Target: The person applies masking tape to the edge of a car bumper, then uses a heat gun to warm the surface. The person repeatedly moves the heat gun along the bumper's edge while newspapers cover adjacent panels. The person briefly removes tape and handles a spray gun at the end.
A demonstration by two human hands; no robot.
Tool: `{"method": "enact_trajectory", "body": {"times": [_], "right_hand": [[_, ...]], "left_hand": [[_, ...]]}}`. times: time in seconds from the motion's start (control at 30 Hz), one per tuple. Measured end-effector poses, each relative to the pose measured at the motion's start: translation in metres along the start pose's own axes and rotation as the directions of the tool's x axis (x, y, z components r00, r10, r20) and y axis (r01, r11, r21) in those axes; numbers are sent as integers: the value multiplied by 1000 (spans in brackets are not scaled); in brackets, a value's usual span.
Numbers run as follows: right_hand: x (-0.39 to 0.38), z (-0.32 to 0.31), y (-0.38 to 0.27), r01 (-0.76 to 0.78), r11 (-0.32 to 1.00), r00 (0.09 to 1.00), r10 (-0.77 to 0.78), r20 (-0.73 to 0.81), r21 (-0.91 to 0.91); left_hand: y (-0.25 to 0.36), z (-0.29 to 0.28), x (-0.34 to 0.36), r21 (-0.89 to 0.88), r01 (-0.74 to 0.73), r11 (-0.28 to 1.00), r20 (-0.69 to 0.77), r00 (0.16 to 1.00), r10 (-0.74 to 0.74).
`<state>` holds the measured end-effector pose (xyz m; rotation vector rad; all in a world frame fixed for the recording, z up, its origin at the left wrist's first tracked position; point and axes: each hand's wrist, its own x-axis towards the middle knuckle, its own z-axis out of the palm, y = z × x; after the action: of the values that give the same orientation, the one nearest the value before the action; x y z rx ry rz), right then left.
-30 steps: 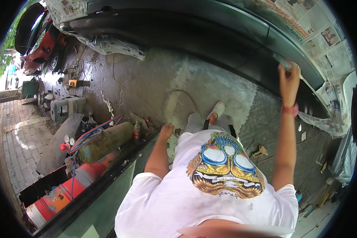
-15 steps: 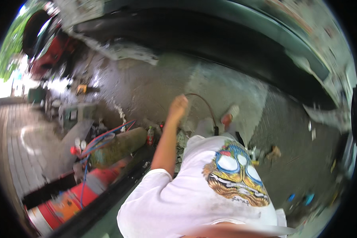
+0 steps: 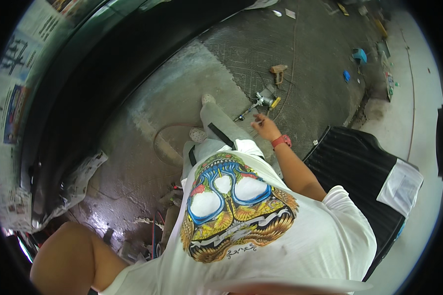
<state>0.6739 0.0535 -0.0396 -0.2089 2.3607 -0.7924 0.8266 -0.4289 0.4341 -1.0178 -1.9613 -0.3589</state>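
Observation:
My right hand [image 3: 266, 128], with a red wristwatch [image 3: 281, 142] on its wrist, hovers in front of my right leg. Its fingers are loosely bent and apart, with nothing seen between them. Just past the fingertips in the picture is a silver spray gun [image 3: 265, 101] with a yellow end, down by the floor. A thin brown hose [image 3: 170, 129] loops across the floor near my feet. My left arm [image 3: 66, 255] is sharply bent at the lower left, and its hand lies outside the picture.
A long dark glossy panel [image 3: 98, 73], edged with newspaper [image 3: 17, 110], spans the left. A brown heat-gun-shaped tool [image 3: 279, 72] and a blue object [image 3: 359, 55] lie on the floor. At right a black ribbed panel [image 3: 354, 172] stands by the white wall [image 3: 418, 98].
My view has swung to the right. My left hand, stretched out beside the hose before, has gone out of the picture with its elbow bent. My right hand has come into sight.

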Motion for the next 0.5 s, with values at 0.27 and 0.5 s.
{"method": "enact_trajectory", "body": {"times": [0.27, 0.5], "right_hand": [[-95, 35, 131, -440, 887, 888, 453, 79, -138], [-141, 22, 132, -273, 949, 950, 292, 109, -159]], "left_hand": [[-31, 58, 10, -100, -46, 994, 146, 988, 60], [-49, 91, 16, -141, -64, 988, 186, 978, 90]]}}
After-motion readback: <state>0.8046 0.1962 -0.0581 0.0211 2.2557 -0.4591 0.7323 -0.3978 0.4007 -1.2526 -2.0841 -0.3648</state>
